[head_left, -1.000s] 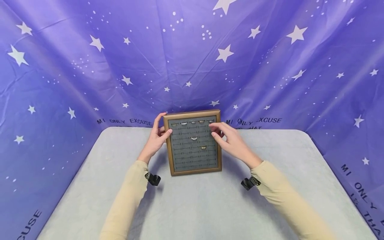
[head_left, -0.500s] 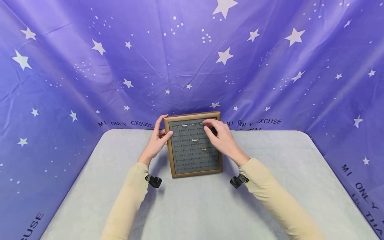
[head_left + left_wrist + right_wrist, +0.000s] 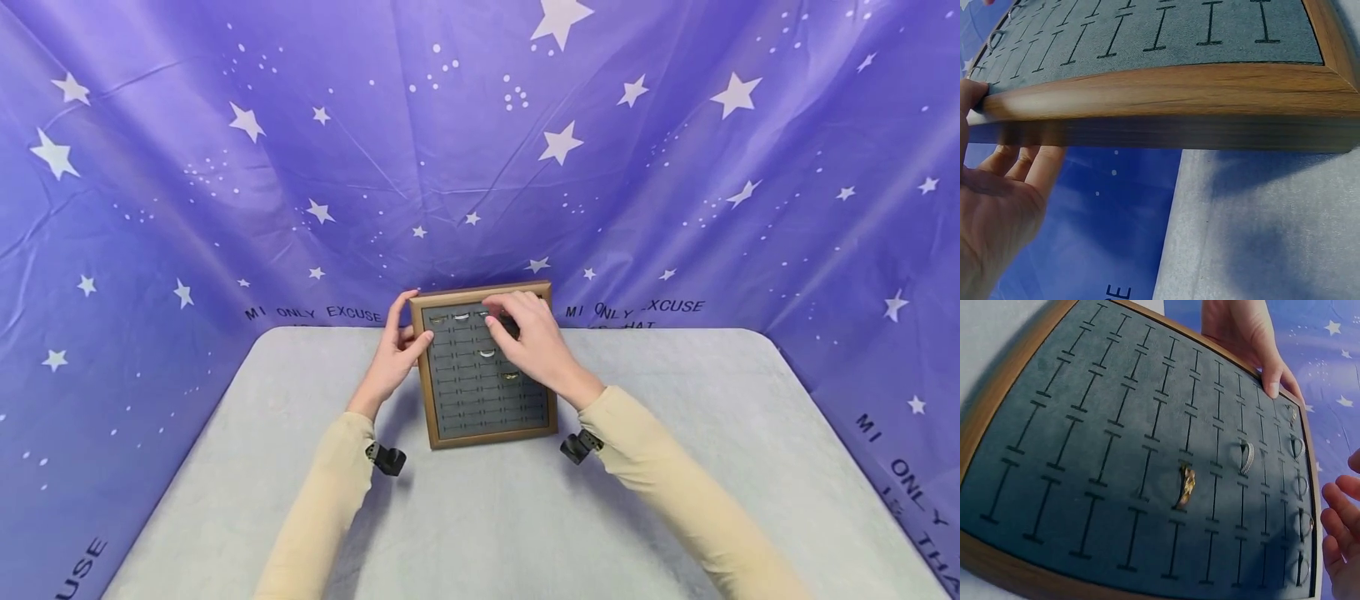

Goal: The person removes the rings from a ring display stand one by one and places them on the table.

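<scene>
A wood-framed ring display board (image 3: pixel 491 408) with a grey slotted pad stands tilted up on the table. My left hand (image 3: pixel 392 354) grips its upper left edge, thumb on the front and fingers behind, as the left wrist view confirms. In front of the top row is my right hand (image 3: pixel 534 342), fingers loosely bent, nothing seen between them. Its fingertips lie by the third ring (image 3: pixel 1302 485); touching cannot be told. Several rings fill the top row, including a gold ring (image 3: pixel 437 319) and a silver ring (image 3: pixel 461 317). Lower sit another silver ring (image 3: pixel 1247 458) and a twisted gold ring (image 3: pixel 1186 487).
The board stands on a table with a pale grey cover (image 3: pixel 300 467). Behind and at both sides hangs a purple curtain (image 3: pixel 360 167) with white stars and lettering. Each wrist wears a black camera, such as the left wrist camera (image 3: pixel 387 460).
My right hand has moved left along the top row, from the right-hand ring to near the third one. The left hand keeps its grip, and the rings stay in their slots.
</scene>
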Demonstrator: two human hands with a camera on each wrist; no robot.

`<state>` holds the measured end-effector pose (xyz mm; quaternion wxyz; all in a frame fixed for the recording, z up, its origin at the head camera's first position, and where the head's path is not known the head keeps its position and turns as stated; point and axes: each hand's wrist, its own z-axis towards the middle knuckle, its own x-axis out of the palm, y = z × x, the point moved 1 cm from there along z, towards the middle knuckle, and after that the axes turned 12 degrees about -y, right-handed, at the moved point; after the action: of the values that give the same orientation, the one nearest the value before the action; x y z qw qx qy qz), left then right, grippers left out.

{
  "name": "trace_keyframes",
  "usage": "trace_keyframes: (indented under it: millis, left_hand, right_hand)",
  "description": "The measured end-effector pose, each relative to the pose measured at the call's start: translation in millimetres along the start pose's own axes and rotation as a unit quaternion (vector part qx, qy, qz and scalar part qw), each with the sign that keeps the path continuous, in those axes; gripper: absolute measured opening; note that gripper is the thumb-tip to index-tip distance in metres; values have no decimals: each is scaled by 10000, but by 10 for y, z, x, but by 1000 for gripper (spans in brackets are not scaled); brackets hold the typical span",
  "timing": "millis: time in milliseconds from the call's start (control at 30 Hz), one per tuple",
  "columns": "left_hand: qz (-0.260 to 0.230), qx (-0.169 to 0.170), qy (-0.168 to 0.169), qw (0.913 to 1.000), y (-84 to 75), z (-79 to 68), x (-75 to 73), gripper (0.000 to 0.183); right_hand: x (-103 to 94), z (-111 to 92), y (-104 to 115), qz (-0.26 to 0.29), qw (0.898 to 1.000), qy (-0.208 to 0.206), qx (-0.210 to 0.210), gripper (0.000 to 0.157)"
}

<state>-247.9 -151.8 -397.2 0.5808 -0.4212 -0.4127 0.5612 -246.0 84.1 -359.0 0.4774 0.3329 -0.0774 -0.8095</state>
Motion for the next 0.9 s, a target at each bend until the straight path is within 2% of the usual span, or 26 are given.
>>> trace_keyframes:
  millis: [133,400,633,900]
  left_hand:
    - [9,32,-42,10000,10,1,0,65]
    - [-113,142,-91,9998,266,75,-39,66]
    - [-106,20,-14,9999,30,-2,3,65]
    - [-164,129,129,9997,35,10,-16,66]
  right_hand:
    - [82,69,38,-115,9996,152,-211,24]
    - [250,140,61,-345,9985,135,-399,17]
    - [411,130,83,-437,9973,-12,-589,15]
    - [572,140,160,-645,9964,-53,-552,16]
